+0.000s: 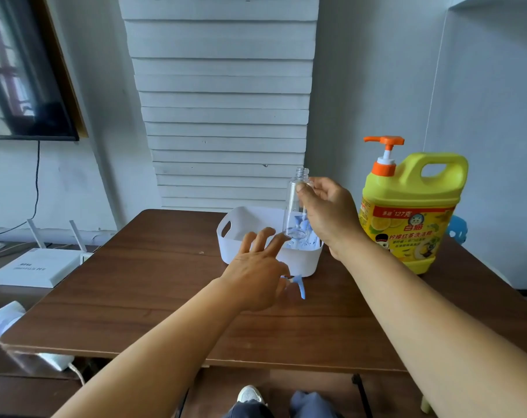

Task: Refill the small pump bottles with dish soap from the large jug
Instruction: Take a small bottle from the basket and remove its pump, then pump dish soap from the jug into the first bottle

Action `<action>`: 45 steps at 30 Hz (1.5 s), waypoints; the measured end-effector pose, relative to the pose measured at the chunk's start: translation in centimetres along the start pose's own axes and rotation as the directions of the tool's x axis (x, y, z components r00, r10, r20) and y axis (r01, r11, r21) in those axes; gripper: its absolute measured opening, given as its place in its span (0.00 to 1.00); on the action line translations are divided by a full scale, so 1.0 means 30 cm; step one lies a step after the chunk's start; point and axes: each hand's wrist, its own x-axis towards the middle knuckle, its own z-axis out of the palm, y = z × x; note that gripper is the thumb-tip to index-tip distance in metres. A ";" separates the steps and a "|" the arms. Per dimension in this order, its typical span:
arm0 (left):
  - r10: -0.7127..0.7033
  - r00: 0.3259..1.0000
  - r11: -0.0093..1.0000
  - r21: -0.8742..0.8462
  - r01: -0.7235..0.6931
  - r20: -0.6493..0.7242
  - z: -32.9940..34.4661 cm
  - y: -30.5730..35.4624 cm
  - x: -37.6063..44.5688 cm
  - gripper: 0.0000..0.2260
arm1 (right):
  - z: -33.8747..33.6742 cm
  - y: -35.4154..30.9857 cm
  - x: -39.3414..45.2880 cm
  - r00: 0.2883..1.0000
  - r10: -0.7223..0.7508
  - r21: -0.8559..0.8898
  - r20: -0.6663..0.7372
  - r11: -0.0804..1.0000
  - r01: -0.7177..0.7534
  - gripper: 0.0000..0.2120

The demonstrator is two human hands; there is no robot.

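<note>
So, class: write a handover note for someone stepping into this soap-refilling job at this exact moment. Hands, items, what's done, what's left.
Right hand: grips an uncapped, empty clear bottle above the white basket.
Left hand: open, fingers spread by the basket's front wall, holding nothing.
Blue pump head: lying on the table in front of the basket.
Yellow soap jug: upright to the right, orange pump on.
Done: one bottle opened.
Left: fill it, refit the pump, repeat for the items in the basket.

Home living room: wall-mounted television [23, 67], router [39, 267].
</note>
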 end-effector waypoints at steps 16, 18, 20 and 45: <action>-0.459 0.873 0.485 -0.870 0.089 -0.166 -0.110 -0.038 0.054 0.20 | 0.018 -0.017 -0.009 0.997 0.006 -0.008 0.076 1.000 -0.005 0.11; -0.452 0.883 0.396 -0.916 0.070 -0.128 -0.145 -0.028 0.066 0.22 | 0.022 -0.020 -0.012 0.995 -0.001 -0.005 0.100 1.000 0.002 0.09; -0.497 0.860 0.369 -0.925 0.091 -0.113 -0.165 -0.025 0.085 0.21 | 0.019 -0.022 -0.010 0.995 -0.013 -0.008 0.100 1.000 0.014 0.10; -0.490 0.855 0.420 -0.905 0.060 -0.171 -0.297 0.178 0.424 0.18 | -0.382 -0.074 0.261 0.917 -0.375 -0.600 -0.133 0.767 0.227 0.13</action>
